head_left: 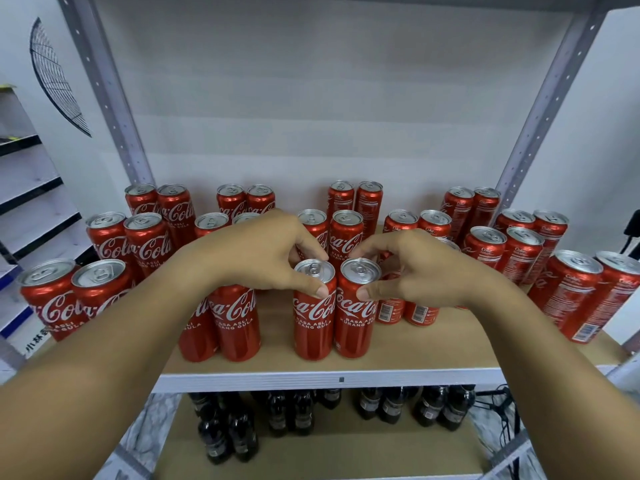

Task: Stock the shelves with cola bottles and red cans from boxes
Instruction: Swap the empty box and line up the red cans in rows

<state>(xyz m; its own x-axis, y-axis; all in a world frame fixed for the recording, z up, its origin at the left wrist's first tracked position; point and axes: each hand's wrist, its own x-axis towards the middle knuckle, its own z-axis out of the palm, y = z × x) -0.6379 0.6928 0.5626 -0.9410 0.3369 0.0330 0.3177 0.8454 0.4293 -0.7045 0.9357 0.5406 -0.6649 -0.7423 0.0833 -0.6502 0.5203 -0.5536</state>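
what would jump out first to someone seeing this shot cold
Two hands meet at the centre of the frame: the left hand pinches the top of one red can and the right hand pinches the can beside it, both standing at the front of the wooden shelf. Pairs of red cans fill that shelf behind them, and dark cola bottles stand on the shelf below.

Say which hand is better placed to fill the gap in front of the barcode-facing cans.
Right, likely. The right hand pinches the right front can beside that bare shelf patch; the left hand grips the left front can, farther away.
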